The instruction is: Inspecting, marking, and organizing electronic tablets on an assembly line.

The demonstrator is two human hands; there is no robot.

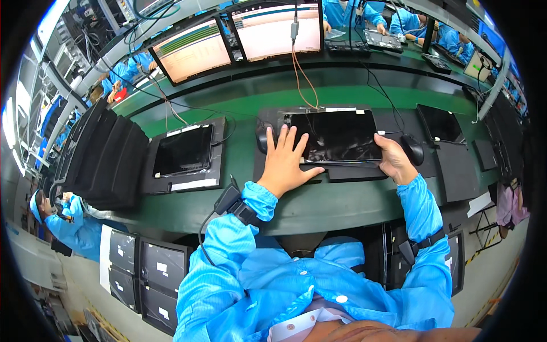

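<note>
A black glossy screen panel (pixel 342 134) with white tape tabs along its edges lies over a dark foam pad (pixel 356 172) on the green bench. My right hand (pixel 394 159) grips its right edge, with the thumb on the face and the fingers partly hidden at the rim. My left hand (pixel 285 162) is spread wide, its fingertips at the panel's left edge and its thumb by the near edge. Beside that hand sits a black mouse (pixel 262 138); another black mouse (pixel 412 149) stands right of the panel.
To the left, a second screen panel (pixel 183 150) lies on foam near a tall stack of black trays (pixel 105 157). A third panel (pixel 441 124) is at the right. Two monitors (pixel 277 31) stand behind, with cables (pixel 296 68) hanging down. Co-workers in blue sit across the bench.
</note>
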